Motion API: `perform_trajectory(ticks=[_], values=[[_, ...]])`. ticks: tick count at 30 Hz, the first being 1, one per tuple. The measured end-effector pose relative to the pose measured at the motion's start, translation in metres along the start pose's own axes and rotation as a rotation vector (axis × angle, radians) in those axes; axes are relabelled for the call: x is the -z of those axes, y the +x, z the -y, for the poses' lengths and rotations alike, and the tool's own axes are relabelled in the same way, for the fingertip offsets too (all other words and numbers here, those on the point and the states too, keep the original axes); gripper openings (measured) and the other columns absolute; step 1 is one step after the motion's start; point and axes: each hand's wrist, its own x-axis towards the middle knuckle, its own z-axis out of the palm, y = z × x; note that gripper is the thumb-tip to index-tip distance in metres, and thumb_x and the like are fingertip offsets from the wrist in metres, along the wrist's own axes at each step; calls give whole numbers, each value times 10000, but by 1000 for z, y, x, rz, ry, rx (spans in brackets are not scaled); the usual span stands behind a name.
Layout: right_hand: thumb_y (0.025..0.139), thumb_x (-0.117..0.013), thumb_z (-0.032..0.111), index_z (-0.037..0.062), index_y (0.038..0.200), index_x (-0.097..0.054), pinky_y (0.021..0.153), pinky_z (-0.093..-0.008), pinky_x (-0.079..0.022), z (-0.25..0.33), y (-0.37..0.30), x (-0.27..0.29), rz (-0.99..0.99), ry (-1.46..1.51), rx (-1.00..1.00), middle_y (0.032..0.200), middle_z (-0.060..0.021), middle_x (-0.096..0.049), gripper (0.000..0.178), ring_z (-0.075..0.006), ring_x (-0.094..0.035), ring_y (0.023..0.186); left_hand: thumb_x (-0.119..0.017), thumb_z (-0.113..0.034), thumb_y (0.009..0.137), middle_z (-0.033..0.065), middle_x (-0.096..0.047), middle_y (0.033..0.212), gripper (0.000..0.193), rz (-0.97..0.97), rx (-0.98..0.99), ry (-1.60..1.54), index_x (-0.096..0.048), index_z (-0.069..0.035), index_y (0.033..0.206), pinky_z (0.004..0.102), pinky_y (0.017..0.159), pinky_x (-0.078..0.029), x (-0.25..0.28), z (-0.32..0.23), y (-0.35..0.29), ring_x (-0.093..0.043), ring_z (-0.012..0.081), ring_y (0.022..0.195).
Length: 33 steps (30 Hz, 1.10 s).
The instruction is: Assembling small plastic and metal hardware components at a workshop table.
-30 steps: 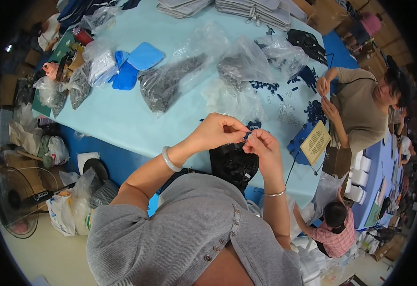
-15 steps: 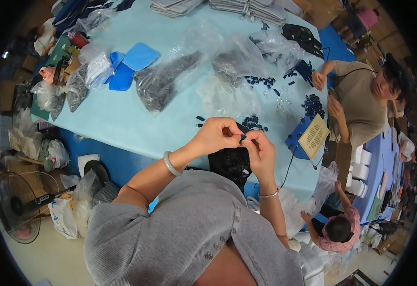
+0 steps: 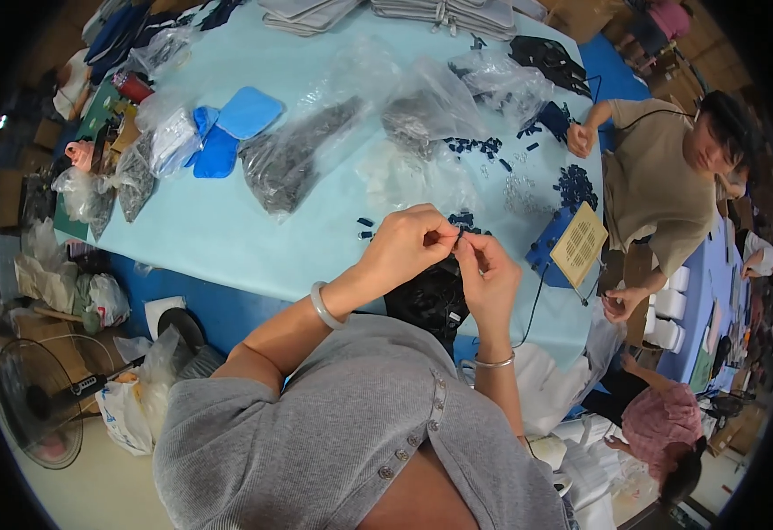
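Observation:
My left hand (image 3: 407,249) and my right hand (image 3: 490,272) meet above the near edge of the table, fingertips pinched together. Between them is a tiny dark-blue fabric piece (image 3: 459,237), mostly covered by my fingers. Just beyond my fingers lies a small heap of dark-blue pieces (image 3: 464,221). A couple of loose blue pieces (image 3: 365,228) rest left of my left hand. Below my hands, against my body, sits a black fabric item (image 3: 425,302), partly hidden by my arms.
The light-blue table (image 3: 205,231) carries a plastic bag of dark parts (image 3: 280,168), a larger blue pile (image 3: 576,187), clear rings (image 3: 521,194) and a blue box (image 3: 545,243) with a yellow card (image 3: 579,245). A co-worker (image 3: 651,168) is at the right edge; a fan (image 3: 37,402) stands lower left.
My fingertips have drawn closer together around the blue piece. The co-worker's nearer hand has dropped away from the blue pile, below the box. The person in the pink shirt has bent over.

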Motion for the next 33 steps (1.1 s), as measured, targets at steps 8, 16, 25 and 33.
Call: perform_trajectory(ticks=[8, 16, 25, 33], values=[[787, -627, 58, -20, 805, -603, 534, -191, -416, 7, 2, -3, 0, -32, -99, 627, -28, -599, 84, -27, -538, 591, -661, -11, 673, 113, -587, 697, 85, -26, -16, -18, -595, 26, 712, 282, 544, -479, -3, 2, 1, -596, 212, 582], [787, -623, 62, -10, 735, -562, 513, -187, -395, -4, 2, -4, -7, -34, -72, 591, -1, -562, 107, -19, -498, 551, -666, -29, 688, 74, -614, 684, 88, 47, 162, -201, -594, 22, 695, 239, 568, -469, -4, 13, 3, -585, 109, 612], [808, -616, 72, -23, 819, -569, 584, -187, -454, -5, 1, -2, 88, 208, -276, 699, -37, -626, 106, -32, -582, 659, -644, -37, 696, 73, -610, 677, 78, 84, 242, -207, -590, 19, 698, 244, 571, -465, -2, 11, 3, -577, 111, 610], [754, -603, 105, 29, 766, -592, 504, -298, -430, 6, 3, -1, 69, -318, 35, 643, -99, -587, 79, -217, -571, 538, -631, 0, 668, 127, -572, 707, 79, 12, -77, 79, -564, 15, 708, 322, 551, -479, -3, 3, -1, -588, 277, 600]])
